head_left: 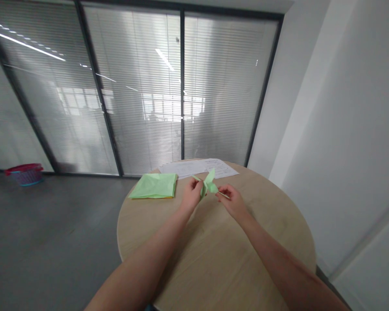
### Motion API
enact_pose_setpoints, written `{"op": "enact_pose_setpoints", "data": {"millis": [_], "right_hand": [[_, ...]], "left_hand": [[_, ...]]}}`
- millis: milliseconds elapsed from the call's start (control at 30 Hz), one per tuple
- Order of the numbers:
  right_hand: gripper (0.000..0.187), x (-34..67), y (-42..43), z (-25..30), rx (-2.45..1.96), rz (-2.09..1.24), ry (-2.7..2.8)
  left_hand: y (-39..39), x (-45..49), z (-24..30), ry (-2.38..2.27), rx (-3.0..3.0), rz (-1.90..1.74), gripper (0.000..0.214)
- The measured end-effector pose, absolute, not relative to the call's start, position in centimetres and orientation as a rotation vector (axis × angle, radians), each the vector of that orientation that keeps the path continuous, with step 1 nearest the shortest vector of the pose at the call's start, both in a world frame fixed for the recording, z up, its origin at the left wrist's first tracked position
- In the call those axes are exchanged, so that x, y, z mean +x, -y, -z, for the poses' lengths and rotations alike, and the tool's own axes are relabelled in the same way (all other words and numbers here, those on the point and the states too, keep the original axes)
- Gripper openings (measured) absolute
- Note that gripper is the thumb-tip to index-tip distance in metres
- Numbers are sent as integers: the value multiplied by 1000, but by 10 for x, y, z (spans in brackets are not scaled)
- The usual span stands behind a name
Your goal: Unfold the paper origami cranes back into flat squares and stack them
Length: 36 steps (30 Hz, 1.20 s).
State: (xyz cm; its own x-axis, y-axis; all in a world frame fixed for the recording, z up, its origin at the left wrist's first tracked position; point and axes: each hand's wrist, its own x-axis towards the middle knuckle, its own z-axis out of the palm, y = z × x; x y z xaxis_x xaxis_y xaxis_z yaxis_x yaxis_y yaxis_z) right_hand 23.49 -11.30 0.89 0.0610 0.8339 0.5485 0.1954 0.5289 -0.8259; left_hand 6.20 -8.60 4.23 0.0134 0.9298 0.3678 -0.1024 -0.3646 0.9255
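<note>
A folded light-green paper piece point(210, 185) with pointed, petal-like flaps is held above the round table. My left hand point(192, 192) is closed on its left side, thumb on top; a narrow green point sticks out past the fingers. On the other side, my right hand point(231, 198) pinches a thin pale stick point(223, 195), its tip at the paper's right flap. Whether the stick goes into the folds or only touches them, I cannot tell. To the left lies a stack of green paper sheets point(155, 185), with a yellow edge showing underneath.
Printed white sheets point(218, 167) lie at the far edge of the round wooden table point(194, 268). Glass partitions with blinds point(145, 86) stand behind it, and a white wall point(350, 151) is at the right. A pink and blue basket point(26, 175) sits on the grey floor.
</note>
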Motion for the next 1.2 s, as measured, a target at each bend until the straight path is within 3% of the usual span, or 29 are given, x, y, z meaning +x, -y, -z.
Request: {"op": "enact_pose_setpoints", "data": {"millis": [233,500,733,933,1200], "right_hand": [[20,235,112,-7,-989,-616,1554],[31,233,119,-19,-960,-832,1651],[38,229,112,-11,-972,-881,1443],[23,237,112,-14,-979,-826,1628],[21,235,114,-13,-926,-784,1651]], "left_hand": [[88,62,-45,-885,1242,-1488,23],[83,54,-46,-941,1675,-1617,16],[97,58,-49,-851,1836,-1475,25],[98,61,-53,-768,1660,-1433,25],[93,60,-52,-739,1460,-1386,21]]}}
